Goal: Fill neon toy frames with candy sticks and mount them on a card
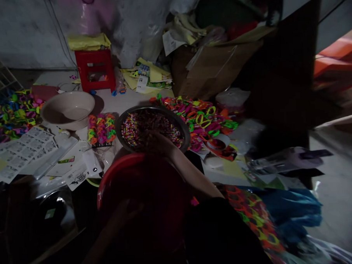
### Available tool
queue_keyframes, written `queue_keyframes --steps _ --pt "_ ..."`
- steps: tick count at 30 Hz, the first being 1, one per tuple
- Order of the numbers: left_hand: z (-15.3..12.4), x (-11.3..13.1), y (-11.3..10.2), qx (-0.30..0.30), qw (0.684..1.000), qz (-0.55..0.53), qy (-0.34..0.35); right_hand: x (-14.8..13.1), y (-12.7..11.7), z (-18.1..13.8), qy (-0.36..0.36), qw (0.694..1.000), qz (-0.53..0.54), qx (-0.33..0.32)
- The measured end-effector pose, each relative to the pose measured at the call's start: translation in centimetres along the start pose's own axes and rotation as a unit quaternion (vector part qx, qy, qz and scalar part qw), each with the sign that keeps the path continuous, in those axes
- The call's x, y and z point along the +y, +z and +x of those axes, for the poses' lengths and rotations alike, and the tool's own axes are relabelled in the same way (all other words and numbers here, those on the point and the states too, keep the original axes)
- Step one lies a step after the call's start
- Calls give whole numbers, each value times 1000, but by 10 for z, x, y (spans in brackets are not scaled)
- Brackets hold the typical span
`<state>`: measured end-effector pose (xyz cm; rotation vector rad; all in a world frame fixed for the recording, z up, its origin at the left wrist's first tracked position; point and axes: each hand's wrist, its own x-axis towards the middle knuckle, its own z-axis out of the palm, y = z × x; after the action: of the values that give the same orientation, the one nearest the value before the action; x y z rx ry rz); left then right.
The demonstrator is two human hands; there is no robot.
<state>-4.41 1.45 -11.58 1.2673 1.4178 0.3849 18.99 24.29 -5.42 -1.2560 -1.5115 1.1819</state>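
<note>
My right hand (155,140) reaches over the near rim of a round metal basin (187,133) full of small multicoloured pieces (129,132). Its fingers are in deep shadow at the pieces, so their pose does not show. Just in front of me stands a large red tub (108,179), its inside very dark. My left hand (134,207) is low over or inside this tub, dim and blurred; whether it holds anything is hidden. A block of bright plastic pieces in rows (101,129) lies left of the basin.
A beige bowl (54,114) stands at the left, near printed sheets (25,150). Heaped bright plastic rings (204,121) lie right of the basin. Behind are a red stool (81,70) and a cardboard box (214,72). A bag of colourful pieces (255,218) sits at my right.
</note>
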Motion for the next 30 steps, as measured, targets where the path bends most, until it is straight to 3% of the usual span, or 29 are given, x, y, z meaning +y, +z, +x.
queue_keyframes --steps 7,12,16,21,27,30 --pt "8 25 5 22 996 -66 57 -21 -8 -35 -38 997 58 14" --pt "20 87 -3 68 976 -121 167 -40 21 -62 -32 992 118 -2" --pt "23 120 -2 52 971 -139 189 -49 48 -89 5 982 186 -21" --pt "19 122 7 78 971 -136 181 -56 55 -116 43 945 322 -22" --pt "22 122 11 70 970 -133 192 -57 59 -130 104 923 368 -42" --pt "21 121 10 59 971 -137 187 -50 55 -130 97 931 351 -6"
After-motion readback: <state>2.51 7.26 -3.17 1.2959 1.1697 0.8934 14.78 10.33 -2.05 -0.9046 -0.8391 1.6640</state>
